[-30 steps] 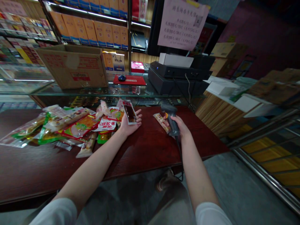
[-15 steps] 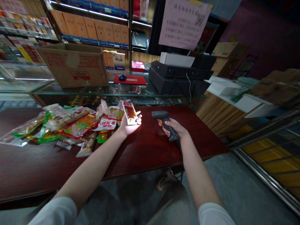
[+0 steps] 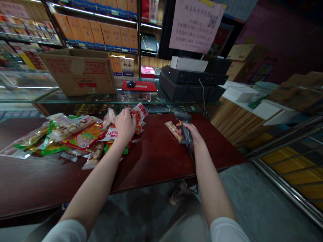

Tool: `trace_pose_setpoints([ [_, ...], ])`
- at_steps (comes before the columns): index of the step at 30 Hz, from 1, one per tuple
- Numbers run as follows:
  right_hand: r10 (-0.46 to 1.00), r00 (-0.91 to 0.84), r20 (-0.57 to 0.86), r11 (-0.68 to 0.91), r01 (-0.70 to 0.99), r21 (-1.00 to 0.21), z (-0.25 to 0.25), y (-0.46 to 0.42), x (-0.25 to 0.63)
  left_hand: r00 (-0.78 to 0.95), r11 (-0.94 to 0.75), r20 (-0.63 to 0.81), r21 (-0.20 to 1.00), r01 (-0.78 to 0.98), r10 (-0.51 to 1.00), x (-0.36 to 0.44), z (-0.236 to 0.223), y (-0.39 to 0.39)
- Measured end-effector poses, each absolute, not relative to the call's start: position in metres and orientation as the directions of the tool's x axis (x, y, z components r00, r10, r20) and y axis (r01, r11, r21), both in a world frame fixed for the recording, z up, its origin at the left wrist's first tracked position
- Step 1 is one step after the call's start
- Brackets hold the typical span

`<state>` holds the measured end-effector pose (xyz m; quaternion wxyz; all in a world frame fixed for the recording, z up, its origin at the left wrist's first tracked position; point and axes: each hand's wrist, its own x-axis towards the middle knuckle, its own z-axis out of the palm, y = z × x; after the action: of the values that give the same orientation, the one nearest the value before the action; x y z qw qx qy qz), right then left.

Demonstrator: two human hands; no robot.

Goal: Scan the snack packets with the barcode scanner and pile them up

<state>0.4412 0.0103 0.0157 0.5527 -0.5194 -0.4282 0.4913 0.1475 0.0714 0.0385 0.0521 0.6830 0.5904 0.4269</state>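
The right hand [image 3: 193, 134] is wrapped around the handle of a dark scanner [image 3: 186, 131] over the tabletop [image 3: 156, 161], a wrapped bar [image 3: 173, 130] just to the scanner's left. The left hand [image 3: 126, 125], palm down, is clamped on a red-and-white packet [image 3: 141, 112] that juts out beyond its thumb; heaped snack packets [image 3: 84, 136] lie beside and below it. Farther off, a cardboard box [image 3: 83, 74] stands on a glass counter [image 3: 136, 99], before shelved orange boxes [image 3: 97, 33].
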Motion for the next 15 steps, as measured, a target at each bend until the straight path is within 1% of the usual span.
trace_pose_setpoints([
  [1, 0.980, 0.193, -0.044, -0.024, -0.103, -0.994, 0.015, 0.012, 0.442, -0.039, -0.262, 0.539, 0.470, 0.843, 0.841, 0.143, 0.040, 0.069],
  [3, 0.963, 0.258, -0.076, -0.045, -0.122, -0.991, 0.012, 0.017, 0.444, -0.029, -0.173, 0.521, 0.335, 0.926, 0.853, 0.138, 0.038, 0.066],
  [5, 0.946, 0.296, -0.135, -0.094, -0.149, -0.984, 0.009, 0.020, 0.445, -0.032, -0.116, 0.511, 0.256, 0.960, 0.859, 0.137, 0.032, 0.066],
  [7, 0.932, 0.308, -0.192, -0.141, -0.181, -0.973, 0.007, 0.022, 0.446, 0.005, -0.127, 0.530, 0.193, 0.973, 0.848, 0.139, 0.027, 0.068],
  [9, 0.929, 0.294, -0.224, -0.165, -0.211, -0.963, 0.006, 0.022, 0.448, 0.103, -0.206, 0.545, 0.132, 0.970, 0.832, 0.143, 0.024, 0.069],
  [11, 0.940, 0.242, -0.242, -0.184, -0.239, -0.953, 0.006, 0.022, 0.448, 0.245, -0.340, 0.522, 0.094, 0.936, 0.817, 0.151, 0.023, 0.068],
  [13, 0.947, 0.181, -0.265, -0.211, -0.271, -0.939, 0.006, 0.021, 0.446, 0.408, -0.510, 0.472, 0.108, 0.853, 0.782, 0.164, 0.020, 0.064],
  [15, 0.951, 0.121, -0.284, -0.235, -0.313, -0.920, 0.005, 0.020, 0.441, 0.591, -0.688, 0.407, 0.144, 0.712, 0.696, 0.178, 0.012, 0.058],
])
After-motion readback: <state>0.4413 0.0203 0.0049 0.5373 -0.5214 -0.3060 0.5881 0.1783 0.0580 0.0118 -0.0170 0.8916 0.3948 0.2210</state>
